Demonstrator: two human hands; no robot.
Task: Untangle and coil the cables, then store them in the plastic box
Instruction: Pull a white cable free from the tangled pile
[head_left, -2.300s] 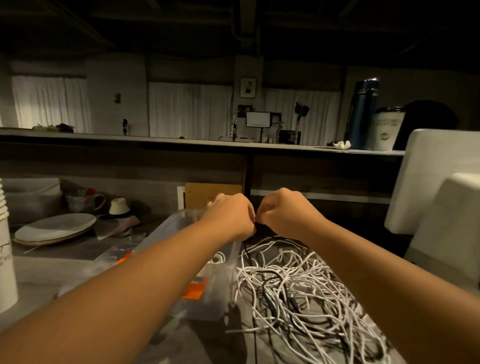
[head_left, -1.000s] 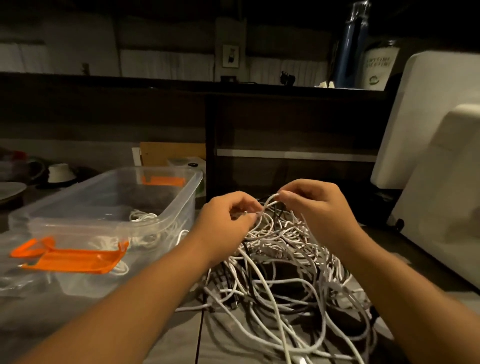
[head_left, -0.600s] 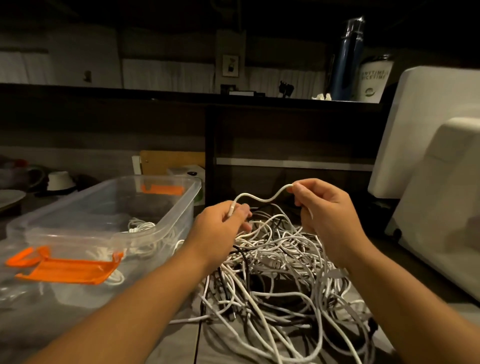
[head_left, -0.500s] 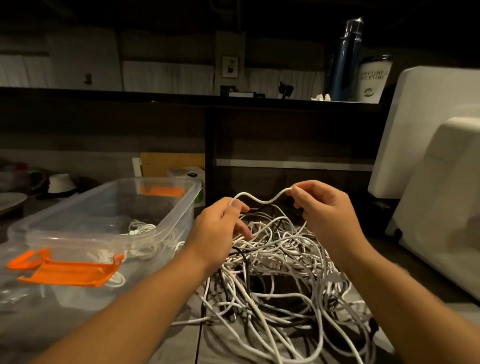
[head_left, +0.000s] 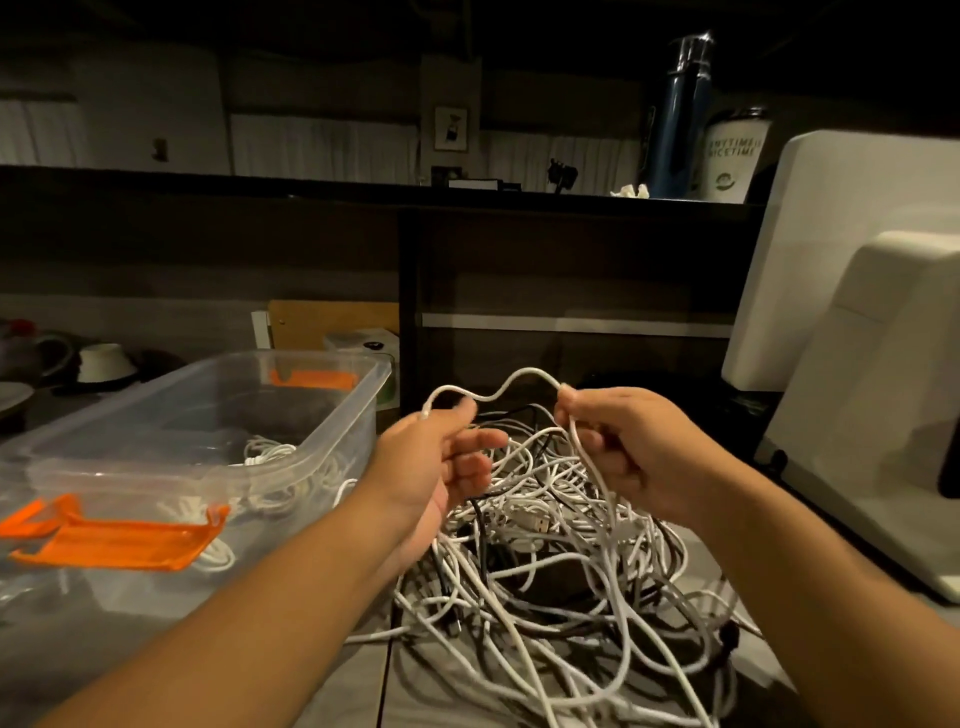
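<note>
Head view, wavy white cable (head_left: 524, 370) pinched by left hand (head_left: 434, 460) and right hand (head_left: 631, 452)

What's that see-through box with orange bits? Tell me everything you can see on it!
The plastic box is a clear, rectangular tub with a thick rim. An orange latch sticks out at its near end and another sits at the far end. It has no lid on and stands upright on the table, left of the cable tangle. A few coiled white cables lie inside. The left hand and right hand pinch one white cable to its right.
</note>
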